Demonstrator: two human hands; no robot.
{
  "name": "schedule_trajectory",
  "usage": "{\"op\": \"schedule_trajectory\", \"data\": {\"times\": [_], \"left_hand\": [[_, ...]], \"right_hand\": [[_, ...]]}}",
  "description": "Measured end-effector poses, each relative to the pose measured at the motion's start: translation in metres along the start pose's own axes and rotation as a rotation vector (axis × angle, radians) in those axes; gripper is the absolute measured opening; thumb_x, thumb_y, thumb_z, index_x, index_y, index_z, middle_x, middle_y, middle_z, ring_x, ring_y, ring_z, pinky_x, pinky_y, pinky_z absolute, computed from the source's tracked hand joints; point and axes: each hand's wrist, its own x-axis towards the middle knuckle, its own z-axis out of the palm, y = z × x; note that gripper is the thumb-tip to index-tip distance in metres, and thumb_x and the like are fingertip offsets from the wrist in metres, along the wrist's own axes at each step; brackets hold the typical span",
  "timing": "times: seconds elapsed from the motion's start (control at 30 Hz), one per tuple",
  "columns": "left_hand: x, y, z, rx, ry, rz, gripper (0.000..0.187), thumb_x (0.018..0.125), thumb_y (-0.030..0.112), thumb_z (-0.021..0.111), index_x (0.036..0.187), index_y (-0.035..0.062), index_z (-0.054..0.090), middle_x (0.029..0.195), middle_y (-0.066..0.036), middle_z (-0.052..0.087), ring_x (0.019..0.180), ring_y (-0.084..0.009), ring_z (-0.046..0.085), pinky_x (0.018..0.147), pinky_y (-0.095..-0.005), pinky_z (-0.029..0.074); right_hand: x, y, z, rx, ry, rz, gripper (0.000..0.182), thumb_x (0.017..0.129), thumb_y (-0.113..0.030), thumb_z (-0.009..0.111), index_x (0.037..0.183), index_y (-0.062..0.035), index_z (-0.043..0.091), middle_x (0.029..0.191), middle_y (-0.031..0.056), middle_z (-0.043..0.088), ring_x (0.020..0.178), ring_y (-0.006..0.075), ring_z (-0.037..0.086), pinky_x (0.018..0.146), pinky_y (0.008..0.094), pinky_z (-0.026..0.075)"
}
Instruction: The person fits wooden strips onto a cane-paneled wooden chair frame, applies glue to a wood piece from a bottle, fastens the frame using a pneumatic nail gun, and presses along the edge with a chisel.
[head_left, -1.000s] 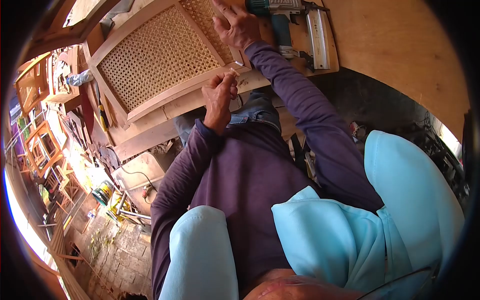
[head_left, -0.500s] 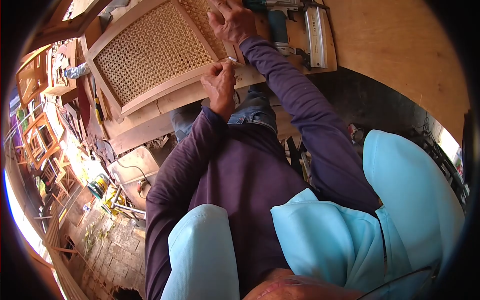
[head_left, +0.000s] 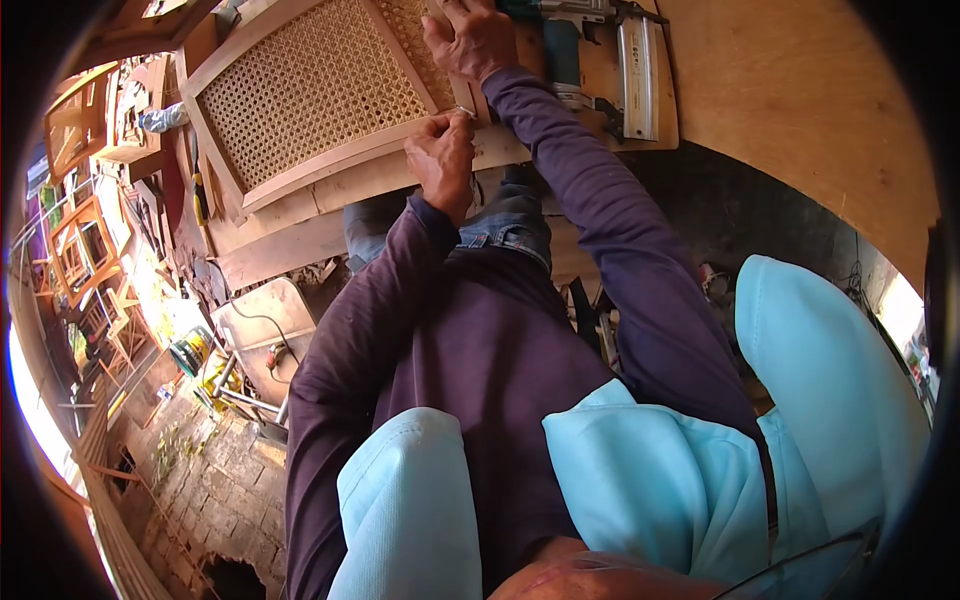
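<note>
A wooden frame panel (head_left: 300, 175) with woven cane webbing (head_left: 315, 90) lies on the workbench in front of me. My left hand (head_left: 442, 160) is closed at the panel's near right corner, its fingertips pinching a small, thin white piece (head_left: 465, 112) too small to name. My right hand (head_left: 475, 42) rests on the right part of the panel, thumb apart and fingers stretched forward; the top edge of the view cuts off part of them. Just right of that hand lies a green and black nail gun (head_left: 565, 55) with a silver magazine (head_left: 637, 80).
A broad plywood sheet (head_left: 800, 120) extends to the right. At the left are a yellow-and-black handled tool (head_left: 200, 198), wooden chair frames (head_left: 82, 250), and a yellow machine (head_left: 210, 375) on the floor. A board with a cable (head_left: 265, 330) stands beside my left arm.
My left hand has shifted slightly upward with the white piece, its fingers nearer the panel's corner. My right hand stays nearly in place. The whole view has moved a little.
</note>
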Motion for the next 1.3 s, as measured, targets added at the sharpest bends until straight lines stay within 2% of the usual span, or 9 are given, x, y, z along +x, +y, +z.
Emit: {"op": "schedule_trajectory", "data": {"times": [0.4, 0.7, 0.9, 0.97, 1.0, 1.07, 1.1, 1.17, 1.3], "left_hand": [[0.001, 0.005, 0.001, 0.004, -0.004, -0.011, 0.036, 0.094, 0.027, 0.074, 0.097, -0.009, 0.072, 0.074, -0.005, 0.067, 0.06, -0.0112, 0.06, 0.056, -0.0277, 0.048], [0.008, 0.007, -0.014, 0.145, -0.146, -0.028, 0.035, 0.1, 0.029, 0.076, 0.106, -0.0043, 0.07, 0.083, -0.004, 0.068, 0.061, -0.0089, 0.057, 0.056, -0.0239, 0.045], [-0.003, 0.006, -0.025, 0.147, -0.139, 0.008, 0.031, 0.101, 0.027, 0.074, 0.102, -0.0032, 0.071, 0.08, -0.01, 0.074, 0.063, -0.0161, 0.068, 0.059, -0.0319, 0.054], [-0.009, 0.009, -0.025, 0.495, -0.118, 0.355, 0.019, 0.101, 0.02, 0.071, 0.103, 0.0011, 0.07, 0.081, -0.011, 0.074, 0.065, -0.0244, 0.071, 0.063, -0.0356, 0.055], [-0.014, 0.014, -0.027, 0.494, -0.122, 0.354, 0.019, 0.101, 0.02, 0.071, 0.103, 0.0011, 0.07, 0.081, -0.011, 0.074, 0.065, -0.0244, 0.071, 0.063, -0.0356, 0.055], [-0.022, 0.025, -0.034, 0.812, -0.144, 0.647, 0.016, 0.099, 0.014, 0.07, 0.111, 0.005, 0.071, 0.092, -0.012, 0.073, 0.08, -0.0319, 0.072, 0.071, -0.0395, 0.056], [-0.022, 0.024, -0.039, 0.811, -0.139, 0.647, 0.016, 0.099, 0.014, 0.07, 0.111, 0.005, 0.071, 0.092, -0.012, 0.073, 0.08, -0.0319, 0.072, 0.071, -0.0395, 0.056], [-0.02, 0.02, -0.05, 0.956, -0.202, 0.934, 0.031, 0.097, 0.011, 0.069, 0.127, 0.0079, 0.068, 0.106, -0.012, 0.068, 0.096, -0.0337, 0.069, 0.081, -0.0422, 0.055], [-0.018, 0.015, -0.054, 1.031, -0.281, 0.966, 0.045, 0.096, 0.011, 0.068, 0.141, 0.0113, 0.062, 0.116, -0.013, 0.064, 0.107, -0.0326, 0.064, 0.091, -0.0442, 0.053]], "right_hand": [[0.002, -0.007, -0.01, 0.033, -0.036, 0.03, 0.062, 0.1, -0.032, 0.067, 0.157, -0.0128, 0.054, 0.125, 0.026, 0.073, 0.093, 0.0487, 0.074, 0.082, 0.0502, 0.064], [0.001, -0.002, -0.004, 0.017, -0.043, 0.02, 0.064, 0.099, -0.031, 0.068, 0.158, -0.0138, 0.052, 0.124, 0.0287, 0.072, 0.097, 0.047, 0.074, 0.083, 0.0496, 0.063], [-0.001, -0.002, -0.003, 0.016, -0.025, 0.01, 0.063, 0.099, -0.032, 0.067, 0.158, -0.0143, 0.054, 0.123, 0.028, 0.073, 0.094, 0.0477, 0.074, 0.081, 0.0511, 0.063], [0.0, -0.003, -0.006, 0.067, -0.049, 0.051, 0.062, 0.099, -0.033, 0.067, 0.157, -0.0139, 0.054, 0.123, 0.0278, 0.073, 0.095, 0.0478, 0.073, 0.08, 0.0509, 0.063], [-0.001, -0.001, -0.004, 0.064, -0.049, 0.053, 0.062, 0.099, -0.033, 0.067, 0.157, -0.0139, 0.054, 0.123, 0.0278, 0.073, 0.095, 0.0478, 0.073, 0.08, 0.0509, 0.063], [0.0, 0.0, -0.001, 0.014, 0.049, -0.036, 0.061, 0.099, -0.033, 0.067, 0.156, -0.0139, 0.055, 0.124, 0.0269, 0.073, 0.093, 0.0479, 0.073, 0.079, 0.0505, 0.063], [0.001, -0.001, -0.001, 0.017, 0.048, -0.04, 0.061, 0.099, -0.033, 0.067, 0.156, -0.0139, 0.055, 0.124, 0.0269, 0.073, 0.093, 0.0479, 0.073, 0.079, 0.0505, 0.063], [0.001, -0.002, -0.004, -0.035, -0.067, 0.051, 0.062, 0.099, -0.033, 0.067, 0.157, -0.0145, 0.055, 0.128, 0.026, 0.072, 0.095, 0.0476, 0.073, 0.081, 0.0503, 0.063], [0.002, -0.002, -0.001, 0.024, 0.007, 0.003, 0.062, 0.099, -0.033, 0.067, 0.157, -0.0152, 0.054, 0.13, 0.026, 0.071, 0.099, 0.0474, 0.073, 0.084, 0.0507, 0.063]]}}
